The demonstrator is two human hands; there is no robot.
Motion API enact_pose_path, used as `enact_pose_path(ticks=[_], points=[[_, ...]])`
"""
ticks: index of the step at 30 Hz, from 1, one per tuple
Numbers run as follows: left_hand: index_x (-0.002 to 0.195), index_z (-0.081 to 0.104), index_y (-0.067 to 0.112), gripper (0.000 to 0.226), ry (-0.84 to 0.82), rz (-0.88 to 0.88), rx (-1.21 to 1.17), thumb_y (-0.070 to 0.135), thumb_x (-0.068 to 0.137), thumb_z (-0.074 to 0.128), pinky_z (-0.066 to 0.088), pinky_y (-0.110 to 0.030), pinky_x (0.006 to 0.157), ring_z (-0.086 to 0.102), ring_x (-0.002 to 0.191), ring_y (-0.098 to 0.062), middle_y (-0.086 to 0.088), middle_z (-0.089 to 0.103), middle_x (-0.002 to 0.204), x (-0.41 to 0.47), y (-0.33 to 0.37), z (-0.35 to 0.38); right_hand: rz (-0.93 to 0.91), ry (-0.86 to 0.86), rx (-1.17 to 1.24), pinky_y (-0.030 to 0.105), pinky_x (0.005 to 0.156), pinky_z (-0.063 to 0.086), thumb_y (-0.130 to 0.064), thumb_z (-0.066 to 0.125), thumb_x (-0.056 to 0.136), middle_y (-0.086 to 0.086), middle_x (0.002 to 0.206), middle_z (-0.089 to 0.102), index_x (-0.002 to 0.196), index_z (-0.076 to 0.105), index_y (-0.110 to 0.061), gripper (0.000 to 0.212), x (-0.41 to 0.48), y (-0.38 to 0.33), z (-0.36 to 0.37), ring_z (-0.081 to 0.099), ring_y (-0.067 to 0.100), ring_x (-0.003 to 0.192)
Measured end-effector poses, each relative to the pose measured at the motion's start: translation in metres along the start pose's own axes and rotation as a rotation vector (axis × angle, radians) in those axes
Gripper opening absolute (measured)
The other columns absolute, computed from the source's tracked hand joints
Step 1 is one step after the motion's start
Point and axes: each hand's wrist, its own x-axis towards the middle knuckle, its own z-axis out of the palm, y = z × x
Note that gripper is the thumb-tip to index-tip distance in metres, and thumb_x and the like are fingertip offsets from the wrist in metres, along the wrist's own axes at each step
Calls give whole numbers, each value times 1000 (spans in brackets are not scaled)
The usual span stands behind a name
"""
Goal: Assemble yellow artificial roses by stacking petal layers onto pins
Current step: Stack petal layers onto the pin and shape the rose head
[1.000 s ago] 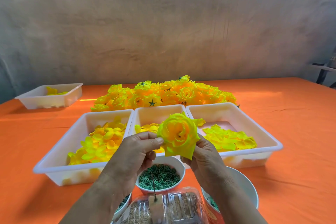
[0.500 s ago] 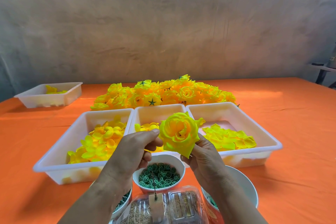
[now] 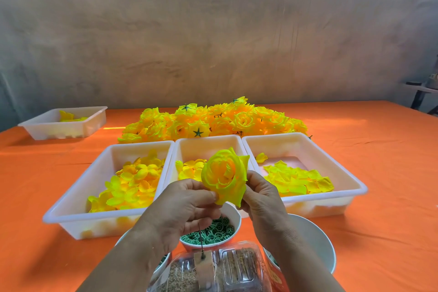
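Yellow rose (image 3: pixel 224 176) held at frame centre, above the near edge of the middle tray (image 3: pixel 208 146), open face tilted toward the camera. Left hand (image 3: pixel 187 208): thumb and fingertips pinch the lower left outer petal. Right hand (image 3: pixel 263 199): fingers curled round the rose's right side and back, gripping it. A thin dark pin (image 3: pixel 201 239) hangs straight down from under the left hand; its lower end reaches the clear plastic clamshell box (image 3: pixel 239 265) at the bottom edge. Whether the pin's upper end joins the rose cannot be told, as the fingers hide it. Three white trays side by side across mid-frame: left tray (image 3: pixel 71 212) heaped with rounded yellow-orange petals, middle tray with a few, right tray (image 3: pixel 355 188) with flatter yellow petal layers. Behind them, a pile of finished roses (image 3: pixel 213 121), some turned over with green star calyxes showing. Fourth white tray (image 3: pixel 71 129) at upper left, few petals inside. Below the hands, a cup (image 3: pixel 237 214) of green rings (image 3: pixel 213 234); a white bowl (image 3: pixel 320 244) at lower right. All on an orange tablecloth (image 3: pixel 379 149).
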Motion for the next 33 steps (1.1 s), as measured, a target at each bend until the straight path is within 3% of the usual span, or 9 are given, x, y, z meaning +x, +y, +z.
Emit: enact_pose_path(ticks=[2,5,12,17,22,26,33], points=[[97,60,7,13,20,13,-20,5,86,67,51,-20,43,67,52,-13,-10,73,70,1,0,1,-14,10,-20,18,51,39,-25,70,77,-2,61,58,81,73,-21,6,0,1,-1,44,7,53],[97,58,9,15,52,79,-118,3,86,67,52,-21,44,66,52,-12,-5,69,63,3,0,2,34,1,53,20,51,38,-18,78,73,0,66,60,81,73,-19,10,0,1,0,47,8,55],[100,54,14,16,43,277,-298,0,91,59,59,-28,56,72,68,-22,-12,69,77,2,-1,12,221,-50,380,17,49,41,-11,69,76,0,74,66,99,67,-14,23,0,-2,10,54,6,58],[99,52,10,21,-54,200,-322,12,84,66,61,-34,59,72,72,-30,-18,71,84,-1,5,11,131,-24,292,21,53,41,-14,71,70,4,84,68,91,73,-18,22,1,-3,6,53,9,64],[102,51,5,25,57,198,-280,-8,84,63,59,-32,53,71,63,-27,-24,65,90,0,5,8,58,-18,210,22,51,42,-22,75,63,7,81,68,89,74,-12,28,2,-2,3,56,11,61],[96,50,6,21,149,263,-293,-9,87,60,57,-28,49,68,53,-18,-15,57,82,3,6,5,44,59,171,22,49,41,0,67,78,9,72,61,87,69,-8,11,5,0,-1,50,14,57],[91,54,4,8,28,191,-301,6,90,62,57,-30,49,68,56,-22,-9,65,62,-2,11,3,33,83,209,23,49,42,-13,71,70,6,71,61,84,71,-13,14,6,-2,0,52,12,57]])
